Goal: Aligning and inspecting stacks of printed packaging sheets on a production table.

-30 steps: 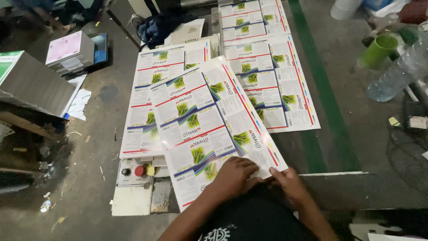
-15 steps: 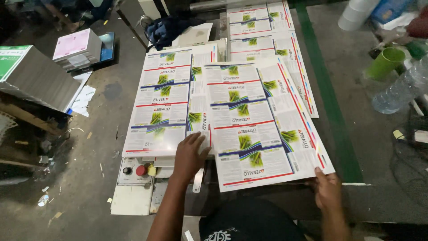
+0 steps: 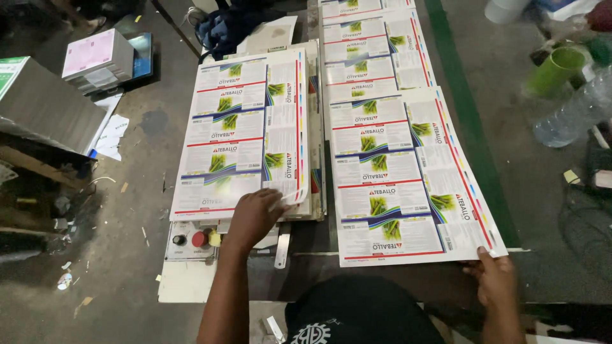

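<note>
Two groups of large white printed label sheets with green plant pictures lie side by side on a dark table. My left hand (image 3: 254,215) rests on the near right corner of the left stack of sheets (image 3: 242,134), where the top sheet's corner curls up. My right hand (image 3: 494,275) grips the near right corner of the right sheet (image 3: 401,185), which lies flat and overhangs the table's front edge. More printed sheets (image 3: 373,44) lie behind it, further up the table.
A small control box with a red button (image 3: 194,239) sits below the left stack. Grey paper stacks (image 3: 44,105) and a pink-topped pile (image 3: 95,57) stand on the floor at left. A green cup (image 3: 554,71) and a plastic bottle (image 3: 574,114) lie at right, beyond a green floor stripe (image 3: 468,114).
The sheet I held has been carried right and laid flat beside the left stack. My left hand stayed on the left stack; my right hand moved right along the sheet's near corner.
</note>
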